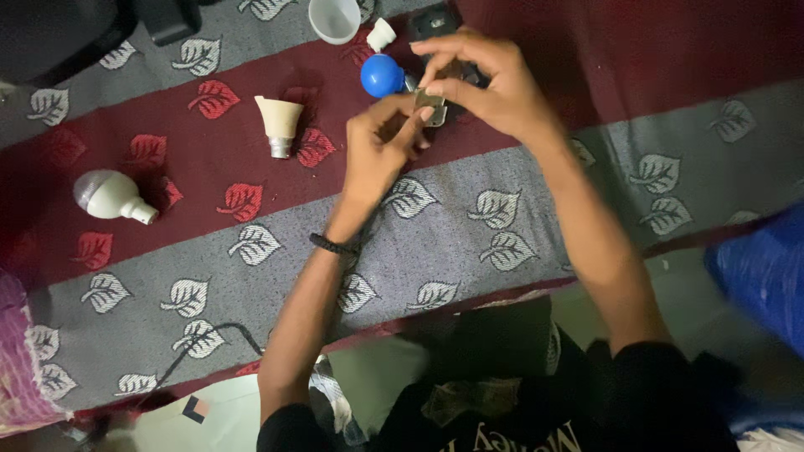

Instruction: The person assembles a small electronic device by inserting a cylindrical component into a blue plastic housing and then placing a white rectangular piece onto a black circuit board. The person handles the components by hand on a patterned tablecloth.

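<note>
Metallic and flat, the small square silvery plate sits pinched between both hands above the red-and-grey leaf-patterned cloth, near its far edge. It is probably light, stiff and thin; grip at the edges. Left hand: fingertips closed on the plate's near edge. Right hand: fingers curled together on its far edge, beside a blue round bulb dome.

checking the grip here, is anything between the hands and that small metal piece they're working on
Nothing visible stands between them. Both the left hand and the right hand already pinch the small metal piece with their fingertips. The blue bulb lies just beside it on the mat, not in the way.
</note>
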